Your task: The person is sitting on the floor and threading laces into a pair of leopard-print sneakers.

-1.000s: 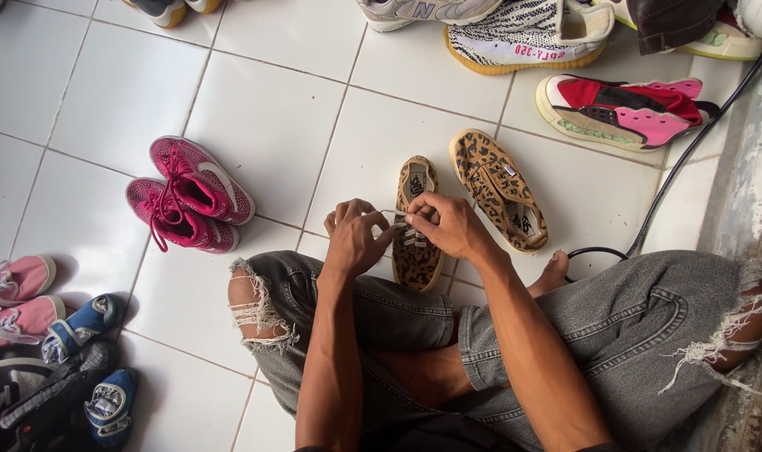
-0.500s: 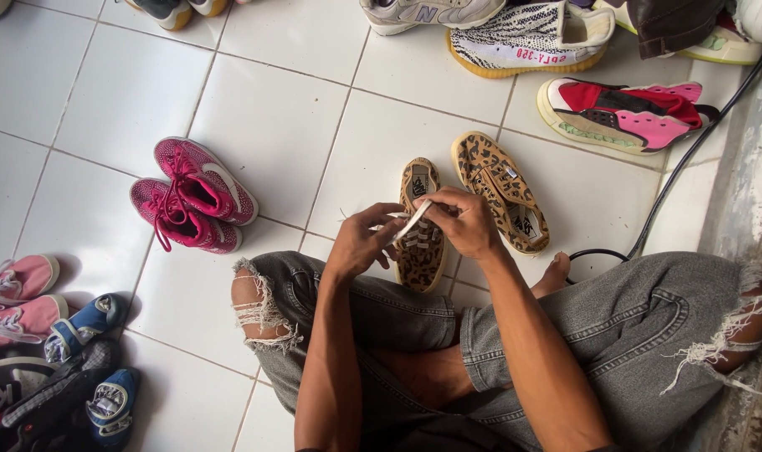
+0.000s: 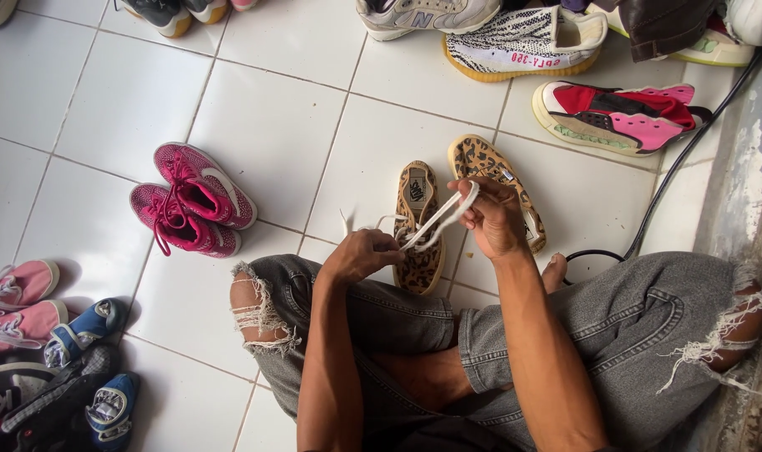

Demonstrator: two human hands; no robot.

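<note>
At the centre of the frame a white shoelace [image 3: 435,223] is stretched taut between the left hand [image 3: 360,255] and right hand [image 3: 491,219], both pinched shut on it, just above a leopard-print shoe [image 3: 418,226] on the tiled floor [image 3: 272,142]. A zebra-striped sneaker [image 3: 523,42] at the top shows small pink lettering.

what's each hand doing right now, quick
Left hand: closed, pinching one end of the white shoelace.
Right hand: closed on the same shoelace, which loops over its fingers, above the leopard-print shoes.
</note>
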